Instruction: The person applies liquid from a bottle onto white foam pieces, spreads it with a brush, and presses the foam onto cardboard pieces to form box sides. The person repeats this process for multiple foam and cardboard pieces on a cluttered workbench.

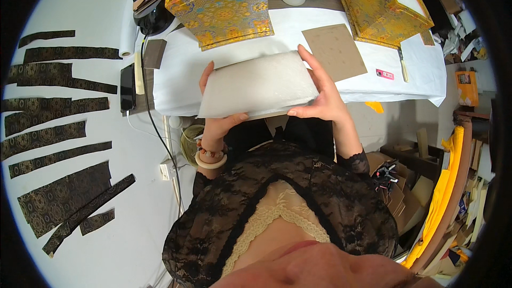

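Observation:
Between my two hands I hold a thick white padded slab [258,82] with soft-looking rounded edges, tilted over the near edge of the table. A thin greyish-brown edge shows under its near side. My left hand [221,124] grips its left end, thumb along the near edge and fingertips at the far left side. My right hand [328,98] clasps the right end, with the thumb below and the fingers up over the far corner. The slab hides part of the left fingers. Just beyond it stands a gold brocade box [229,16] with an open top.
A second brocade box [384,18] with a white panel stands at the far right. A brown board [335,52], a pink cutter-blade packet [385,74] and a thin-handled tool [404,66] lie on white sheeting. Dark patterned strips [61,152] cover the left surface; a black cable [149,106] hangs nearby.

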